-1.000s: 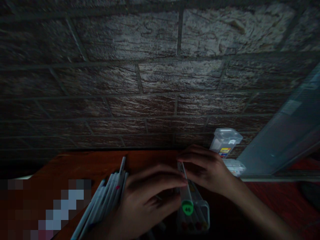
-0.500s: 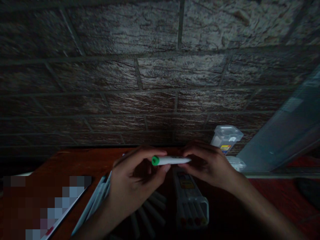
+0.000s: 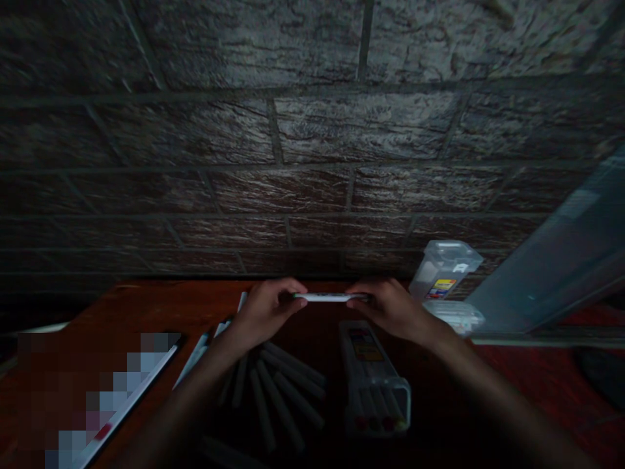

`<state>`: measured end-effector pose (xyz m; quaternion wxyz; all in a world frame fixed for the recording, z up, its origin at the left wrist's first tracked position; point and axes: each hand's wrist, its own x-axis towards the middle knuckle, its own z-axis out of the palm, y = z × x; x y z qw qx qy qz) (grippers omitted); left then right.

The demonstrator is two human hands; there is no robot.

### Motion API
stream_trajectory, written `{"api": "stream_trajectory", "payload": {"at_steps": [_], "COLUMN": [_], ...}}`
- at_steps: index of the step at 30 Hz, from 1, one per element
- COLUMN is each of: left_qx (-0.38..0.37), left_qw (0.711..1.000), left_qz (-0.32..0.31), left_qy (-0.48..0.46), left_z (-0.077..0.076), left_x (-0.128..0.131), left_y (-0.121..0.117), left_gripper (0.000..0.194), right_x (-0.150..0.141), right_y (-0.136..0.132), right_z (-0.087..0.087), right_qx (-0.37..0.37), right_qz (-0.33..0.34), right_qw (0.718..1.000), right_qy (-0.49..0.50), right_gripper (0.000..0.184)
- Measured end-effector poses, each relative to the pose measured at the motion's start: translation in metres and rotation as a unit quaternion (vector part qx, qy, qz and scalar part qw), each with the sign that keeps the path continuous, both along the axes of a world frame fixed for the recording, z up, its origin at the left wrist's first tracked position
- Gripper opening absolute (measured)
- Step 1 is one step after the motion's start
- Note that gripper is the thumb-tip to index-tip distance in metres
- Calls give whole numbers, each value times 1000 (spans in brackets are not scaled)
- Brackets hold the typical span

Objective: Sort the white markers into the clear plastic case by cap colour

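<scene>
A white marker (image 3: pixel 326 297) is held level between both hands, above the reddish-brown table (image 3: pixel 161 306). My left hand (image 3: pixel 266 309) pinches its left end, and my right hand (image 3: pixel 388 309) pinches its right end. Below the hands lies a clear plastic marker case (image 3: pixel 374 378) holding several markers with coloured caps. Several loose white markers (image 3: pixel 278 391) lie on the table left of the case, under my left forearm.
A dark brick wall (image 3: pixel 312 150) rises just behind the table. Two clear plastic containers (image 3: pixel 444 267) stand at the back right, next to a slanted pale panel (image 3: pixel 551 267). More pens (image 3: pixel 200 352) and a blurred-out patch lie at the left.
The marker came up out of the case, turned level between both hands, and moved farther from me toward the wall. Its green cap end is now covered by my left fingers.
</scene>
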<state>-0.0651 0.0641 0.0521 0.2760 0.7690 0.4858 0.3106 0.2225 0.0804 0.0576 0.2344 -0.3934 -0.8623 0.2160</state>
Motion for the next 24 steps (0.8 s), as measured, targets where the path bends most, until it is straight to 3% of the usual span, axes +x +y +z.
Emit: {"api": "stream_trajectory", "payload": {"at_steps": [4, 7, 10, 13, 19, 22, 24], "left_qx": [-39, -47, -49, -54, -57, -50, -41], "left_qw": [998, 994, 990, 987, 985, 987, 990], "left_qz": [2, 0, 3, 4, -11, -13, -9], "left_qy": [54, 96, 130, 151, 162, 152, 136], "left_z": [-45, -70, -82, -85, -87, -81, -69], "left_x": [2, 7, 12, 15, 17, 18, 15], "left_y": [6, 8, 9, 7, 10, 10, 3], "left_gripper": [12, 13, 12, 12, 10, 15, 24], "right_x": [-5, -4, -2, 0, -8, -11, -5], "right_y": [16, 24, 27, 28, 23, 11, -4], "right_z": [-32, -52, -65, -68, -52, -26, -1], "right_qx": [-16, -32, -45, -46, -40, -36, -29], "right_qz": [-2, -1, 0, -6, -24, -37, -42], "right_qw": [999, 997, 994, 992, 990, 990, 992], "right_qy": [-40, -71, -99, -116, -133, -128, -116], "right_gripper": [20, 29, 30, 26, 22, 25, 27]}}
